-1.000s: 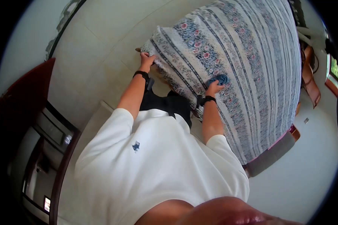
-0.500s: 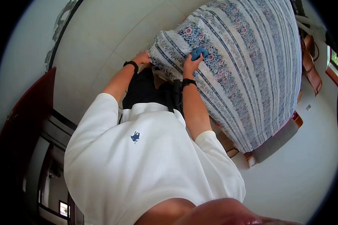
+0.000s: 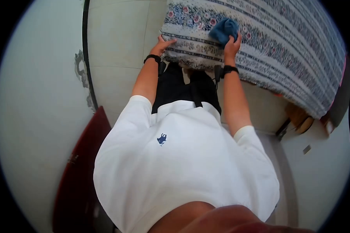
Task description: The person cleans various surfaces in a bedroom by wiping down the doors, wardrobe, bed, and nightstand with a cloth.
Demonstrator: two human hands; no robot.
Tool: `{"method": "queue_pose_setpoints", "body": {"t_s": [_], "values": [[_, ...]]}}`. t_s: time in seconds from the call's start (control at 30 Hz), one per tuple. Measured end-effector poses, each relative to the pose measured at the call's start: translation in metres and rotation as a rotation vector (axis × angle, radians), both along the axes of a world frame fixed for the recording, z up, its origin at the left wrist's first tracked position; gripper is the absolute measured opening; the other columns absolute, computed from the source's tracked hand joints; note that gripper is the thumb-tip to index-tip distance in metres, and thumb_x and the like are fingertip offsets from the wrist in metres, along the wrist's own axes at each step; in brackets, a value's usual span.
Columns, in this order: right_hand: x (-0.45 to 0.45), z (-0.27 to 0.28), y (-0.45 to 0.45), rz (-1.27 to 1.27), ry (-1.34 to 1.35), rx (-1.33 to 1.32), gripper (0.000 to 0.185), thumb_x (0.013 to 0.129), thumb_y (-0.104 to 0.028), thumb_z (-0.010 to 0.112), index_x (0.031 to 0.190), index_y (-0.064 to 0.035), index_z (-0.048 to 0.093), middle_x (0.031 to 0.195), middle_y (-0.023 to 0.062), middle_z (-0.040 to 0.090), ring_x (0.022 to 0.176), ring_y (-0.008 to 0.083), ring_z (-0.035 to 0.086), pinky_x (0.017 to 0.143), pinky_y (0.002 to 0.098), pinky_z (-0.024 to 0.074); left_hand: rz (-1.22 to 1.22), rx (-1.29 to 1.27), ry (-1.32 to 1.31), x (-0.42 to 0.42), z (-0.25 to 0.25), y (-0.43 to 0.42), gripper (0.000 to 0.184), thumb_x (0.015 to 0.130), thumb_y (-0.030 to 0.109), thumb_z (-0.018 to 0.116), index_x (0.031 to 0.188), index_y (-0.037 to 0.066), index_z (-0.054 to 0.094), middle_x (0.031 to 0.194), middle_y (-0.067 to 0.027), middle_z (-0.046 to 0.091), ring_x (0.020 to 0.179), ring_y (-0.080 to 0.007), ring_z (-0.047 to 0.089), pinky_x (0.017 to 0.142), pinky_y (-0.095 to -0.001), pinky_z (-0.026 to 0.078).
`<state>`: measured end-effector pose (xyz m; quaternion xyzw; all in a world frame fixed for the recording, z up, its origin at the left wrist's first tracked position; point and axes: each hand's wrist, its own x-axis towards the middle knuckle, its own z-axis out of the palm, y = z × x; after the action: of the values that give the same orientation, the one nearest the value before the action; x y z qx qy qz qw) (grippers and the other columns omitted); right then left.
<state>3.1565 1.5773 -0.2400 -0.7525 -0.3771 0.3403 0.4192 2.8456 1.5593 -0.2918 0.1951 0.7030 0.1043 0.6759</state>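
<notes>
A patterned cloth with floral stripes (image 3: 268, 42) covers a large flat surface in front of me. My right hand (image 3: 232, 44) is closed on a blue cloth (image 3: 224, 30), which lies bunched on the patterned cloth. At the near left corner of the covered surface, my left hand (image 3: 163, 44) rests on the patterned cloth with its thumb spread apart from the fingers. Both wrists carry black bands.
Pale floor tiles (image 3: 118, 35) lie to the left of the covered surface, beside a wall with peeling patches (image 3: 81, 68). A dark red door (image 3: 81, 167) stands at the lower left. Brown wooden furniture (image 3: 297, 116) shows under the far right corner.
The view has turned, and the covered surface now lies more squarely ahead. My right hand has carried the blue cloth toward the left end. My left hand has spread over the corner.
</notes>
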Motion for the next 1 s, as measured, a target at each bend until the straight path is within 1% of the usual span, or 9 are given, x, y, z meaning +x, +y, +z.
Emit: {"method": "queue_pose_setpoints", "body": {"t_s": [0.13, 0.2, 0.33, 0.53, 0.6, 0.7, 0.8, 0.87, 1.0], "values": [[0.017, -0.037, -0.007, -0.208, -0.103, -0.092, 0.047, 0.092, -0.013, 0.049, 0.138, -0.0069, 0.043, 0.122, 0.0191, 0.057, 0.100, 0.0315, 0.059, 0.085, 0.0430, 0.0485, -0.129, -0.027, 0.127, 0.004, 0.007, -0.010, 0.129, 0.060, 0.057, 0.083, 0.149, 0.011, 0.001, 0.149, -0.0238, 0.024, 0.138, -0.0352, 0.025, 0.105, -0.0604, 0.025], [-0.008, -0.025, -0.003, -0.386, 0.357, -0.209, 0.043, 0.088, -0.008, 0.049, 0.131, -0.0009, 0.049, 0.127, 0.0228, 0.054, 0.113, 0.0382, 0.054, 0.095, 0.0427, 0.0430, -0.003, -0.002, 0.147, -0.006, -0.011, -0.016, 0.128, 0.057, 0.059, 0.083, 0.147, 0.002, 0.013, 0.145, -0.0265, 0.030, 0.132, -0.0378, 0.035, 0.102, -0.0544, 0.033], [-0.062, -0.060, -0.035, 0.124, 0.022, -0.238, 0.044, 0.085, -0.012, 0.052, 0.129, -0.0093, 0.054, 0.109, 0.0177, 0.063, 0.075, 0.0276, 0.061, 0.071, 0.0392, 0.0501, -0.209, 0.076, 0.238, -0.013, -0.011, -0.027, 0.123, 0.059, 0.064, 0.079, 0.144, -0.002, 0.020, 0.142, -0.0258, 0.035, 0.130, -0.0363, 0.039, 0.102, -0.0475, 0.036], [-0.065, -0.020, -0.051, 0.824, 0.025, -0.326, 0.044, 0.082, -0.007, 0.052, 0.126, -0.0121, 0.059, 0.118, 0.0171, 0.062, 0.101, 0.0323, 0.060, 0.089, 0.0394, 0.0469, -0.262, 0.128, 0.290, -0.007, 0.008, -0.032, 0.111, 0.065, 0.064, 0.076, 0.138, -0.006, 0.031, 0.136, -0.0243, 0.044, 0.127, -0.0318, 0.044, 0.102, -0.0435, 0.037], [-0.044, -0.024, -0.041, 0.905, 0.350, -0.343, 0.042, 0.082, -0.006, 0.051, 0.121, -0.0127, 0.063, 0.117, 0.0152, 0.064, 0.102, 0.0304, 0.060, 0.090, 0.0371, 0.0464, -0.096, 0.132, 0.226, -0.013, 0.006, -0.025, 0.095, 0.066, 0.061, 0.076, 0.125, -0.006, 0.044, 0.121, -0.0195, 0.054, 0.114, -0.0274, 0.051, 0.098, -0.0407, 0.039], [-0.020, 0.032, -0.013, 0.238, 0.363, -0.243, 0.040, 0.085, 0.001, 0.048, 0.119, -0.0119, 0.064, 0.119, 0.0127, 0.063, 0.098, 0.0264, 0.061, 0.089, 0.0370, 0.0469, -0.073, 0.249, 0.218, -0.027, -0.016, -0.016, 0.085, 0.067, 0.062, 0.076, 0.113, -0.004, 0.049, 0.106, -0.0136, 0.055, 0.100, -0.0229, 0.053, 0.094, -0.0385, 0.040], [-0.011, 0.056, 0.030, 0.048, 0.477, -0.283, 0.046, 0.089, 0.001, 0.048, 0.132, -0.0149, 0.054, 0.127, 0.0141, 0.057, 0.091, 0.0283, 0.060, 0.086, 0.0403, 0.0473, -0.060, 0.175, 0.223, -0.020, -0.023, -0.004, 0.083, 0.068, 0.064, 0.074, 0.111, -0.002, 0.050, 0.096, -0.0099, 0.053, 0.091, -0.0193, 0.049, 0.092, -0.0385, 0.040], [-0.024, 0.045, 0.037, -0.014, 0.375, -0.139, 0.055, 0.091, -0.001, 0.047, 0.143, -0.0191, 0.041, 0.119, 0.0147, 0.057, 0.087, 0.0238, 0.059, 0.066, 0.0375, 0.0505, -0.094, 0.137, 0.215, -0.016, -0.034, -0.009, 0.093, 0.068, 0.067, 0.072, 0.121, -0.004, 0.045, 0.110, -0.0164, 0.053, 0.103, -0.0251, 0.052, 0.095, -0.0409, 0.040], [-0.035, -0.056, 0.029, 0.279, -0.239, -0.159, 0.067, 0.089, 0.003, 0.045, 0.149, -0.0230, 0.028, 0.136, 0.0233, 0.041, 0.097, 0.0359, 0.057, 0.068, 0.0422, 0.0509, -0.123, 0.059, 0.163, -0.010, -0.034, -0.033, 0.121, 0.066, 0.075, 0.066, 0.143, -0.004, 0.016, 0.143, -0.0277, 0.029, 0.131, -0.0357, 0.037, 0.104, -0.0460, 0.035]]}}
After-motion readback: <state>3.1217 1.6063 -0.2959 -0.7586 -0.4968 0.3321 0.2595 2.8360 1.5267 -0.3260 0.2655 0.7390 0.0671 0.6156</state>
